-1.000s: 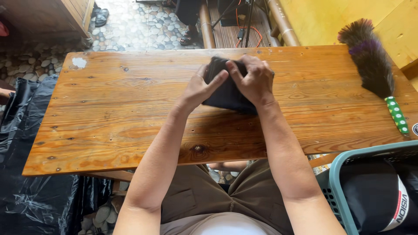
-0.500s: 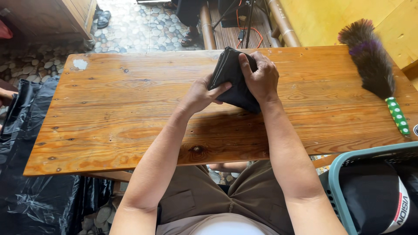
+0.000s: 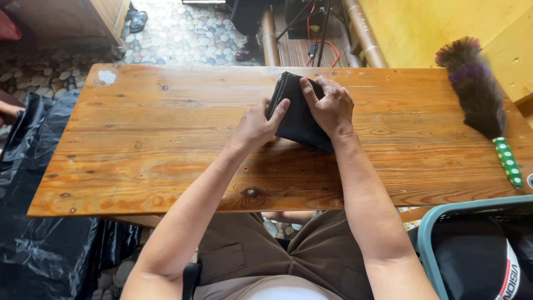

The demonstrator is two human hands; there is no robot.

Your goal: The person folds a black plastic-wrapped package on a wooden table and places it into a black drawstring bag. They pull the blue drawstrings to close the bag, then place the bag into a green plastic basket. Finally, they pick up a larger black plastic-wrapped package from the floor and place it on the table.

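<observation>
Black folded cloth (image 3: 297,114) gripped by both hands beside teal basket (image 3: 427,233) holding dark fabric.

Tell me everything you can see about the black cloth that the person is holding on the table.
The black cloth looks like soft, matte fabric, folded into a compact, roughly rectangular bundle with layered edges showing at its upper left. It sits near the far middle of the wooden table, its lower end resting on the boards and its upper part lifted and tilted. The left hand presses fingers against its left side; the right hand covers its right side from above. No print or pattern is visible.
</observation>
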